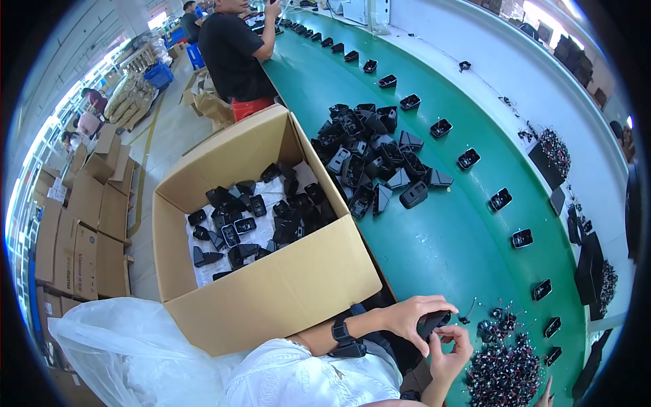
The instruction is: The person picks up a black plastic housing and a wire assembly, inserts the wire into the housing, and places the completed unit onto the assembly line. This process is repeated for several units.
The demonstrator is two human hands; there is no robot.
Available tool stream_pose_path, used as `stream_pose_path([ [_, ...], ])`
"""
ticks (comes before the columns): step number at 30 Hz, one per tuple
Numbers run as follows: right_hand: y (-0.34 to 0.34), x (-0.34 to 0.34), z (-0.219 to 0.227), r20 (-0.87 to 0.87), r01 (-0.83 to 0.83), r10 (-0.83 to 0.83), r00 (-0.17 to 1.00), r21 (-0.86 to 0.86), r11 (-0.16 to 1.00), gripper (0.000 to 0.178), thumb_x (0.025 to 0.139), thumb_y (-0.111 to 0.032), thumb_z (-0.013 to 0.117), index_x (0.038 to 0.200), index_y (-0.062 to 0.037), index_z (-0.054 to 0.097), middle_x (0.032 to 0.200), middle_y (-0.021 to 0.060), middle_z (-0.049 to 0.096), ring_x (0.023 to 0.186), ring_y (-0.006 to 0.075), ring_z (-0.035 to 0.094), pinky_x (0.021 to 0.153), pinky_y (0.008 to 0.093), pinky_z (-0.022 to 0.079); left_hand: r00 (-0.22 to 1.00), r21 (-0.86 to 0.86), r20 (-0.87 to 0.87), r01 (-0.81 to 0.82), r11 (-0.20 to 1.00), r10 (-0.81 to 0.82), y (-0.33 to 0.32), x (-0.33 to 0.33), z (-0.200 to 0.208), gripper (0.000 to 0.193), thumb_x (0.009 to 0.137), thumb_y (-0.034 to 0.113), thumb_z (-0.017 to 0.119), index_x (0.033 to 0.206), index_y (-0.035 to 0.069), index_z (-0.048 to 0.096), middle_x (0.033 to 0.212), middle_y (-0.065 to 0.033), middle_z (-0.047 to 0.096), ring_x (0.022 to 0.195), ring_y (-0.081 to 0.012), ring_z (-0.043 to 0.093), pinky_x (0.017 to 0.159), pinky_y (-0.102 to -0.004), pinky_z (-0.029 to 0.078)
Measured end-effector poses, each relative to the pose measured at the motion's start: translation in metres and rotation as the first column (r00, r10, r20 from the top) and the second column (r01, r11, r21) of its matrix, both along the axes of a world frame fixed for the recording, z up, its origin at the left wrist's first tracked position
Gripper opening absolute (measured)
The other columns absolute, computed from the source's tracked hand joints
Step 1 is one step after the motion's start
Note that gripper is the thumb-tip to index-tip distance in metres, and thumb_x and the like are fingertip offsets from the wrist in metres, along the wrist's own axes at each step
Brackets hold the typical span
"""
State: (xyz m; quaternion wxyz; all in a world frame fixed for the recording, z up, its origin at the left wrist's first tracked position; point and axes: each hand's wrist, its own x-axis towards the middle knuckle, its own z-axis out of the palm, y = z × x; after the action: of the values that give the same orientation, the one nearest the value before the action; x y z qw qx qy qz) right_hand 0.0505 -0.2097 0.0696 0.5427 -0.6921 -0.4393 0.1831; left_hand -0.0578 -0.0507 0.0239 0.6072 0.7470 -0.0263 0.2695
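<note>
My left hand (pixel 412 321), with a black band on its wrist, is closed round a black plastic housing (pixel 430 323) at the near edge of the green table. My right hand (pixel 450 350) pinches the lower side of the same housing, and the fingers partly hide it. A small wired part (pixel 465 319) lies on the table just past my hands. To their right is a heap of small wired components (pixel 505 372) with red and black leads. What sits inside the held housing cannot be made out.
An open cardboard box (pixel 271 305) with loose black housings stands left of the table. More housings (pixel 380 156) are piled on the table, and a spaced row (pixel 521 238) curves along its far side. Another person's fingers (pixel 545 395) show lower right; a co-worker (pixel 234 54) stands beyond the box.
</note>
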Motion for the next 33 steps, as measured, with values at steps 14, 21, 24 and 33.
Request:
stream_pose_path([
  [14,-0.003,-0.006,0.019,0.238,0.076,-0.061,0.969,-0.055,0.996,0.022,0.075,0.005,0.078,0.094,-0.0012,0.070,0.086,0.0113,0.071,0.076,0.0238,0.070,0.068,0.0326,0.056,0.999,0.011,-0.004,-0.040,0.999,0.040,-0.008,0.007,0.000,0.099,0.060,0.052,0.096,0.136,0.000,0.059,0.116,-0.0149,0.065,0.102,-0.0307,0.064,0.091,-0.0398,0.052],
  [21,-0.004,0.005,0.021,0.071,-0.028,0.027,0.997,0.010,1.000,0.028,0.084,-0.002,0.075,0.111,-0.0019,0.071,0.101,0.0099,0.075,0.092,0.0231,0.070,0.080,0.0341,0.058,0.986,-0.147,-0.104,-0.147,0.978,0.133,0.001,0.007,-0.010,0.106,0.053,0.060,0.096,0.135,0.002,0.062,0.110,-0.0128,0.068,0.101,-0.0263,0.068,0.091,-0.0379,0.053],
  [24,-0.010,0.001,0.007,0.086,0.025,-0.029,0.996,0.043,0.999,0.034,0.082,0.000,0.075,0.116,-0.0019,0.071,0.100,0.0093,0.075,0.090,0.0229,0.069,0.080,0.0341,0.058,0.992,-0.143,-0.104,-0.087,0.986,0.073,0.001,0.014,-0.011,0.108,0.051,0.060,0.097,0.134,0.001,0.062,0.105,-0.0102,0.066,0.096,-0.0229,0.067,0.086,-0.0352,0.054],
  [33,-0.027,0.005,0.012,0.013,0.118,-0.119,0.993,0.074,0.990,0.028,0.081,-0.001,0.075,0.108,-0.0044,0.070,0.107,0.0101,0.073,0.092,0.0199,0.067,0.076,0.0310,0.053,0.992,-0.433,-0.091,0.039,0.901,-0.086,-0.020,0.016,-0.010,0.119,0.051,0.036,0.104,0.148,-0.002,0.047,0.133,-0.0148,0.063,0.122,-0.0219,0.060,0.107,-0.0371,0.047],
])
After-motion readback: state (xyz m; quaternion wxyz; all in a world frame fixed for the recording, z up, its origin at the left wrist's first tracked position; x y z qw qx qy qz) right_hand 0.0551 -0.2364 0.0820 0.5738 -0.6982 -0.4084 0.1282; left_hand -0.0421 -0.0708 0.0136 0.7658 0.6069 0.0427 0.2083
